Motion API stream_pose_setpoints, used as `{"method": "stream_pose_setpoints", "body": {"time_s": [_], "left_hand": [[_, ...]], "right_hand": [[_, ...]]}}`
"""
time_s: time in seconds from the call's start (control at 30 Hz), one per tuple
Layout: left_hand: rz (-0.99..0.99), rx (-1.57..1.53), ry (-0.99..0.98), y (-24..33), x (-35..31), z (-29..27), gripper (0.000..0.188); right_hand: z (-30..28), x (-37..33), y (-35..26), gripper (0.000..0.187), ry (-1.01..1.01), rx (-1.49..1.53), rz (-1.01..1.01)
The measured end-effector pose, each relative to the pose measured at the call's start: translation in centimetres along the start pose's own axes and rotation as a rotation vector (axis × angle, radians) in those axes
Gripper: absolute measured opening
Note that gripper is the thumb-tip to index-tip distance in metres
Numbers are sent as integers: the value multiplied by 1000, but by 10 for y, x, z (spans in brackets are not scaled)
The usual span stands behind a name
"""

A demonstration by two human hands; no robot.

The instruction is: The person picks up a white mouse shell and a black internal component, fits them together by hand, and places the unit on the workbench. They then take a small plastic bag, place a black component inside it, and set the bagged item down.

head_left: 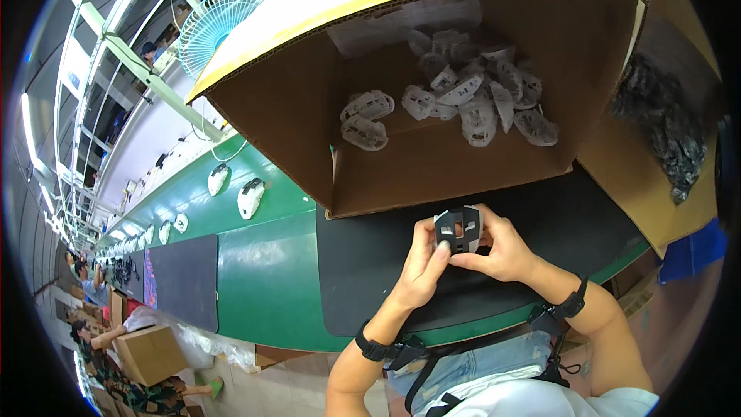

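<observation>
Both my hands hold one small plastic mouse shell (458,227), black on its upper face with cut-outs and pale at the sides. My left hand (421,266) grips its left side, the thumb pressed on the black face. On the right edge, my right hand (502,251) closes with fingers behind and thumb below. The shell is held just above a black mat (363,262), in front of a large open cardboard box (455,177). Inside that box lies a loose heap of white plastic shells (478,120), with two more (366,131) apart at its left.
Black-and-white mouse-shaped pieces (250,198) stand along the green bench (266,262) to my left, where another dark mat (184,282) lies. A blue fan (220,27) is behind. Black plastic bags (664,127) fill a carton at right. A person holds a cardboard box (150,355) at lower left.
</observation>
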State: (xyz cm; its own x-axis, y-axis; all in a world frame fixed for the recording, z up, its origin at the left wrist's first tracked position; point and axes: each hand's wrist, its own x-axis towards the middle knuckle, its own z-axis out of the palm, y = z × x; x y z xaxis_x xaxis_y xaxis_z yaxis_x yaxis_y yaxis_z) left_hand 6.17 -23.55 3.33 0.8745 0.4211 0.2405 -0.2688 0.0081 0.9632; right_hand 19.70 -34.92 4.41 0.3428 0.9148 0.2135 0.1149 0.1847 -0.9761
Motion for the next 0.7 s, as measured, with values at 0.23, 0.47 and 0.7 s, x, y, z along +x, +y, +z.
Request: {"method": "stream_pose_setpoints", "body": {"time_s": [0.23,0.47,0.7], "left_hand": [[115,244,51,-2,3,5,57],[185,422,76,-1,-2,1,53],[474,867,174,18,8,-10,37]], "right_hand": [[-1,0,8,49,22,145,-1],[-2,-1,15,54,-34,143,-37],[-15,5,3,44,-181,455,-29]]}}
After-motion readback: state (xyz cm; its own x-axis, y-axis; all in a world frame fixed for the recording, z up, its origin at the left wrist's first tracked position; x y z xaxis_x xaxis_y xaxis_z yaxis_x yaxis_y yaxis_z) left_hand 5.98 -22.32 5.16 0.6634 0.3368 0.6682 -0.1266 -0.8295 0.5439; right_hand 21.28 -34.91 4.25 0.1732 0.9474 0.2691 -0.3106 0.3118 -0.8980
